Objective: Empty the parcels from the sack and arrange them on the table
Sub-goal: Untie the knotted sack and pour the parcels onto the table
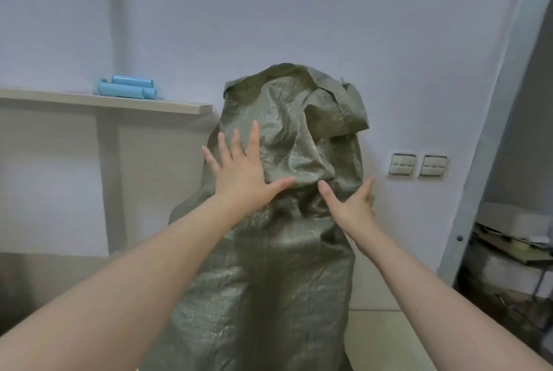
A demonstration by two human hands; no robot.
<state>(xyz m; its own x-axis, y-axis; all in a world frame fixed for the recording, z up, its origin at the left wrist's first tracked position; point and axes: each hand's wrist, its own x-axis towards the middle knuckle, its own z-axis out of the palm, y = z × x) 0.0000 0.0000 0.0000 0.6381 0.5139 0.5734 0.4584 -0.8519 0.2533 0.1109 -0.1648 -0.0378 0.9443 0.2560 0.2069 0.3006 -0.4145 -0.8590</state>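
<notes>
The sack [278, 221], of green woven plastic, stood upright in the middle of the view, close against the pale far wall [299, 11], with its top folded over and slumped toward the right. It bulged along its length, which suggested that its contents were still inside. No parcel was visible anywhere, and none lay on the table [101, 101], of which only a light wooden top showed at the far left. The task therefore appeared to be at its very start: the mouth had yet to be opened, and the emptying and the arranging all remained.

The left hand [242, 173] lay flat on the upper left face of the sack, fingers spread wide, pressing and not gripping. The right hand [354, 206] was at the sack's right edge, fingers splayed, the thumb on the front of the cloth and the fingertips reaching round the side; it clasped nothing firmly that could be seen.

On the table top stood several light blue rolls [128, 89], stacked and lying on their sides. Two switch plates [417, 164] were set in the wall to the right of the sack. At the near right a cluttered shelving unit [508, 265] was partly visible.

No brand, label or writing could be read on the sack or on anything else.
</notes>
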